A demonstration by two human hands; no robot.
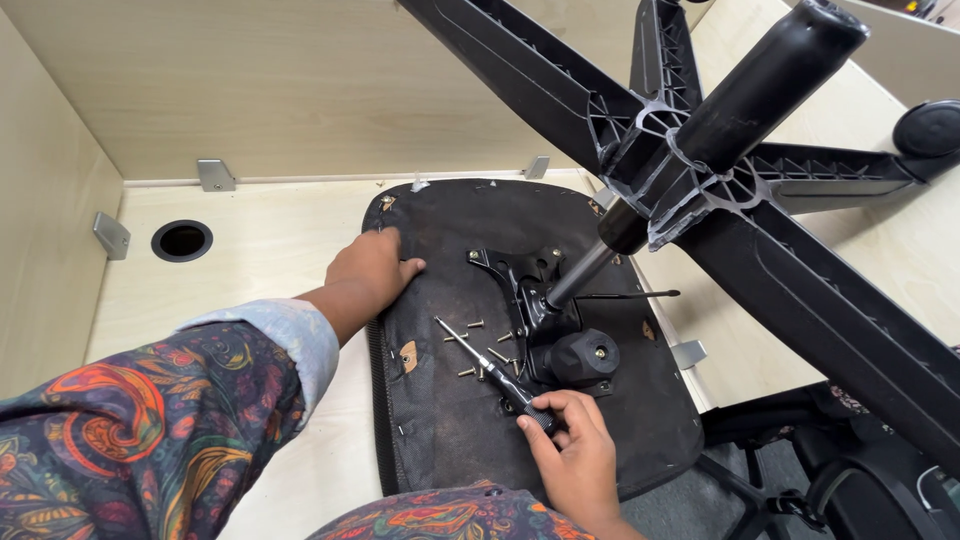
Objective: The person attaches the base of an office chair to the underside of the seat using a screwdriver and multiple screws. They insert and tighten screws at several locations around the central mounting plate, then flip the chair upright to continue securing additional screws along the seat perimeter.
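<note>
An upturned office chair seat point(455, 420) lies on a pale wooden desk point(260, 250), its black fabric underside facing up. My left hand point(368, 275) presses flat on the seat's left edge. My right hand point(565, 450) grips the black handle of a screwdriver point(490, 365) whose shaft lies over the seat, tip pointing up-left. Several loose screws point(470, 345) are scattered beside the shaft. A black metal mechanism plate point(530, 290) with a round knob point(585, 357) is fixed at the seat's middle. From it the gas cylinder point(760, 85) and star base point(800, 260) rise toward the camera.
Desk partition walls point(270, 90) enclose the back and left, held by metal corner brackets point(215, 175). A round cable hole point(182, 240) sits at the desk's left. A castor wheel point(928, 128) shows at the far right. Another black chair point(830, 470) stands below the desk edge at right.
</note>
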